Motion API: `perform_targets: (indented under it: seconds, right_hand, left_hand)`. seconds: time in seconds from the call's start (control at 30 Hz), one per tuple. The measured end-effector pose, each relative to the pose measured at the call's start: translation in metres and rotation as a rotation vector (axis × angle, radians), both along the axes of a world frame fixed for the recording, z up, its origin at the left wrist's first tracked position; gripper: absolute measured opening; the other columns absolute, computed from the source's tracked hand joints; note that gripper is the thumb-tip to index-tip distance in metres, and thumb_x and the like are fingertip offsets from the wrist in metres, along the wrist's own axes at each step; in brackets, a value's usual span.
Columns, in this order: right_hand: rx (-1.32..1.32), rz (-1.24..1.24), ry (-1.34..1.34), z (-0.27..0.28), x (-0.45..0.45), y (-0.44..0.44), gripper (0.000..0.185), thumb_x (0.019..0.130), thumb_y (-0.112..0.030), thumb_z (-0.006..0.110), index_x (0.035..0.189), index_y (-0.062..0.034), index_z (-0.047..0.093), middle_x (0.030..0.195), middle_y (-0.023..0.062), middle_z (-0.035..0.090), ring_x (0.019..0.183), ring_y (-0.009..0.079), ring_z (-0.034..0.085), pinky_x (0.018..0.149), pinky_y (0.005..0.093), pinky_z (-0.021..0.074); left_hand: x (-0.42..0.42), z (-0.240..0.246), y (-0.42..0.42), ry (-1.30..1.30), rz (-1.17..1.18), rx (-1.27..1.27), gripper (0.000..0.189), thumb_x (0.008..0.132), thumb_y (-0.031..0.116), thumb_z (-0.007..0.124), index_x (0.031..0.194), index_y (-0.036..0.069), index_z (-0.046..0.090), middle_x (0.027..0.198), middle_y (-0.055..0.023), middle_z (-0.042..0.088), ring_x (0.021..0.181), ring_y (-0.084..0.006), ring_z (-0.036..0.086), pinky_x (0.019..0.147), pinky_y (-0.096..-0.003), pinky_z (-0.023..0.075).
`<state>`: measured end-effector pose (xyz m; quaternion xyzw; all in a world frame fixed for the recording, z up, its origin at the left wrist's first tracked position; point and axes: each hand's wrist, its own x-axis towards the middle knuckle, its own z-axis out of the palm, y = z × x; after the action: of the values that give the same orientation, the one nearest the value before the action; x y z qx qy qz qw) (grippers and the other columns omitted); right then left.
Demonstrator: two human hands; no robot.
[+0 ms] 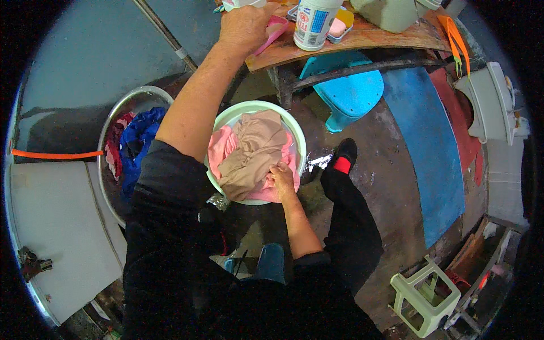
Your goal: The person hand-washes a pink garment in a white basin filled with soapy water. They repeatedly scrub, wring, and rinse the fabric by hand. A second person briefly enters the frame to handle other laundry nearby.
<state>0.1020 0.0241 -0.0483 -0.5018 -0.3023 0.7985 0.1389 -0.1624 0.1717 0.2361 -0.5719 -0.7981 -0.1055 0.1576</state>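
In front of me a pale green plastic basin (302, 148) holds a crumpled beige garment (257, 146) on top of pink cloth (222, 146). My right hand (282, 180) is at the basin's near right side, its fingers curled on the edge of the beige garment, with pink cloth beneath. Stretched far forward, my left hand (245, 27) is at the wooden table's left end, against a white container (238, 3). Its fingertips are mostly hidden, so its grip is unclear. Next to it lies a pink plastic implement (276, 30).
A white bottle (312, 25) and a soap dish with a pink bar (337, 27) stand on the wooden table (382, 40). At left, a metal basin (111, 106) holds blue and red clothes. A blue stool (352, 91) is under the table; a pale stool (425, 293) stands lower right.
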Motion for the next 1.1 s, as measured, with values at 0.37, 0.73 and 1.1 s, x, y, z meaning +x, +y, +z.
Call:
perform_targets:
  seconds: [0.37, 0.73, 1.1]
  right_hand:
    - [0.008, 0.069, -0.026, -0.014, 0.004, 0.008, 0.024, 0.086, -0.020, 0.066, 0.100, -0.0075, 0.052, 0.085, 0.0029, 0.055, 0.069, 0.0158, 0.059, 0.056, 0.0294, 0.0524]
    - [0.000, 0.010, -0.001, 0.004, -0.009, -0.003, 0.031, 0.084, -0.023, 0.068, 0.105, -0.0063, 0.054, 0.083, 0.0029, 0.060, 0.063, 0.0126, 0.058, 0.047, 0.0244, 0.0456]
    - [-0.013, 0.268, -0.306, 0.027, -0.016, -0.077, 0.046, 0.080, -0.030, 0.070, 0.113, -0.0028, 0.051, 0.079, 0.0058, 0.058, 0.058, 0.0141, 0.058, 0.044, 0.0301, 0.0447]
  left_hand:
    - [0.038, 0.030, 0.005, -0.168, 0.084, -0.107, 0.044, 0.081, 0.039, 0.064, 0.113, 0.010, 0.063, 0.092, -0.0164, 0.069, 0.086, -0.0338, 0.066, 0.070, -0.0457, 0.0522]
    - [-0.032, 0.011, -0.007, -0.870, -0.121, 0.454, 0.046, 0.077, 0.006, 0.063, 0.123, 0.005, 0.060, 0.104, -0.0174, 0.067, 0.091, -0.0306, 0.065, 0.079, -0.0369, 0.0519]
    - [0.020, -0.093, -0.183, -1.900, -0.179, 0.824, 0.082, 0.075, 0.011, 0.068, 0.146, 0.016, 0.028, 0.112, -0.0139, 0.055, 0.087, -0.0237, 0.061, 0.069, -0.0375, 0.0544]
